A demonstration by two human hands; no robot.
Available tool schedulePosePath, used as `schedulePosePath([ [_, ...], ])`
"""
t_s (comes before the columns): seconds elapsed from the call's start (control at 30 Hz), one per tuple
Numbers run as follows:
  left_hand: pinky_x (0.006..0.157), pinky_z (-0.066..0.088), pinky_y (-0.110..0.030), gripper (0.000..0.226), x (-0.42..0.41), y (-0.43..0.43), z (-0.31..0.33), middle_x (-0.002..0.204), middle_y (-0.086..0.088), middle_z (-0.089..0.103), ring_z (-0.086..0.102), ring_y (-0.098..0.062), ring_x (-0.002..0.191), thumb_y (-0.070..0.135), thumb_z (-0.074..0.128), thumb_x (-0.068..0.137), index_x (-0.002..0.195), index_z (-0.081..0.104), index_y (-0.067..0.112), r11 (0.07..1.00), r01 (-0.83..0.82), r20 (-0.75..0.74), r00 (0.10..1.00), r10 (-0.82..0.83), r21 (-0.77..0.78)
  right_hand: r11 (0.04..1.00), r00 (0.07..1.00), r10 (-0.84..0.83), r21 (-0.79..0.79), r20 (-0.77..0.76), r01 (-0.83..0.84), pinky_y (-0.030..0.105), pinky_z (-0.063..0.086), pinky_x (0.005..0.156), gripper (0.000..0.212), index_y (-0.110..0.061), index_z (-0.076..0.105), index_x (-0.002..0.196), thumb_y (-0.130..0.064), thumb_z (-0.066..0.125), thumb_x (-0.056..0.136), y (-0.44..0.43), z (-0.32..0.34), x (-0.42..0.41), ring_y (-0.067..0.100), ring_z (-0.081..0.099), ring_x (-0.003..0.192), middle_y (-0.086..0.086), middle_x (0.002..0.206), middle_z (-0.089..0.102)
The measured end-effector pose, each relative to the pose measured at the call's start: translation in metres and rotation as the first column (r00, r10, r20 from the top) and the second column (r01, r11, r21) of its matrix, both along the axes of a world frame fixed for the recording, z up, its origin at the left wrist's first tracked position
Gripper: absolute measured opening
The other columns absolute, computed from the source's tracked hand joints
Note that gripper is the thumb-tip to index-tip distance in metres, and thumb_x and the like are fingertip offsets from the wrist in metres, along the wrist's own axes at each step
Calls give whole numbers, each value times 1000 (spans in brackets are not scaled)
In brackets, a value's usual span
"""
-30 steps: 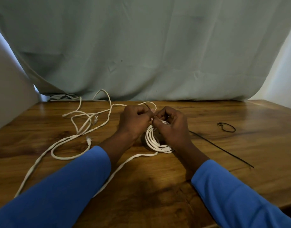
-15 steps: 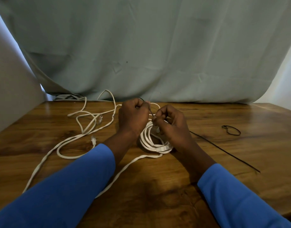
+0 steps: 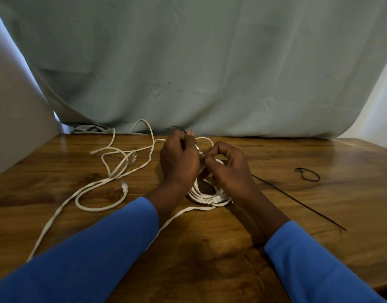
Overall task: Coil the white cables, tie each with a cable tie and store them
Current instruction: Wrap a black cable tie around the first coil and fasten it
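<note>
On my far left the loose white cable [image 3: 96,186] sprawls in open loops over the wooden desk [image 3: 57,176], one strand running toward the near edge and another up against the grey-green cloth [image 3: 210,62] hanging behind. One of its plugs [image 3: 124,185] lies bare on the wood inside the loops.

My left hand [image 3: 179,159] is closed into a fist at the top of the coiled cable [image 3: 206,196], fingers curled round a thin black tie [image 3: 177,127] whose end arcs out above my knuckles. My right hand [image 3: 229,169] is touching it, thumb and forefinger pinched tight on the coil's top strands, the other fingers bent. The coil rests on the desk between my wrists.

Just right of my right wrist a long black cable tie [image 3: 297,202] lies straight, slanting toward me. Farther right sits a small looped black tie [image 3: 308,173], apart from everything.
</note>
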State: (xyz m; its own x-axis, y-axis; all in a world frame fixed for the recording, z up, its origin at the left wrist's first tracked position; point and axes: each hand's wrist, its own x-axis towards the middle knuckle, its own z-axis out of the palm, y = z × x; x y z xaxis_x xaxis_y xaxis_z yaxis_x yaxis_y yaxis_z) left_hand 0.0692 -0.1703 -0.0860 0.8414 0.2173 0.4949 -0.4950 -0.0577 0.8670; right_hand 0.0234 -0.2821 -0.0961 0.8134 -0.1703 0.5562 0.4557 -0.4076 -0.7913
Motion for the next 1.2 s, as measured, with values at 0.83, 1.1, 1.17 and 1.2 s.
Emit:
schedulePosePath([
  [0.83, 57, 47, -32, 38, 35, 26, 23, 52, -1, 53, 51, -17, 49, 15, 59, 103, 64, 57, 16, 966, 154, -43, 985, -167, -209, 999, 989, 35, 27, -140, -31, 30, 51, 60, 24, -19, 70, 111, -32, 50, 109, 17, -4, -10, 12, 60, 58, 0, 64, 62],
  [1.1, 50, 45, -26, 35, 25, 22, 18, 51, -1, 51, 50, -13, 44, 18, 60, 103, 68, 63, 15, 938, 316, -14, 947, -321, -145, 990, 995, 89, 110, -38, -85, 41, 61, 84, 18, -28, 78, 108, -37, 64, 102, 17, 2, -16, 11, 74, 91, -5, 99, 78],
  [1.17, 56, 46, -30, 33, 21, 20, 17, 52, 1, 53, 51, -13, 49, 18, 62, 102, 69, 64, 13, 941, 318, 20, 948, -317, -114, 982, 996, 88, 169, 14, -89, 40, 61, 73, 22, -15, 78, 95, -36, 73, 95, 19, 7, -17, 20, 74, 78, 5, 85, 76],
  [1.2, 57, 46, -30, 32, 19, 19, 18, 51, 2, 53, 51, -13, 49, 18, 62, 102, 71, 64, 11, 943, 320, 30, 947, -319, -92, 981, 996, 82, 175, 30, -86, 41, 61, 70, 23, -9, 76, 92, -32, 77, 92, 18, 8, -15, 27, 74, 75, 9, 82, 75],
])
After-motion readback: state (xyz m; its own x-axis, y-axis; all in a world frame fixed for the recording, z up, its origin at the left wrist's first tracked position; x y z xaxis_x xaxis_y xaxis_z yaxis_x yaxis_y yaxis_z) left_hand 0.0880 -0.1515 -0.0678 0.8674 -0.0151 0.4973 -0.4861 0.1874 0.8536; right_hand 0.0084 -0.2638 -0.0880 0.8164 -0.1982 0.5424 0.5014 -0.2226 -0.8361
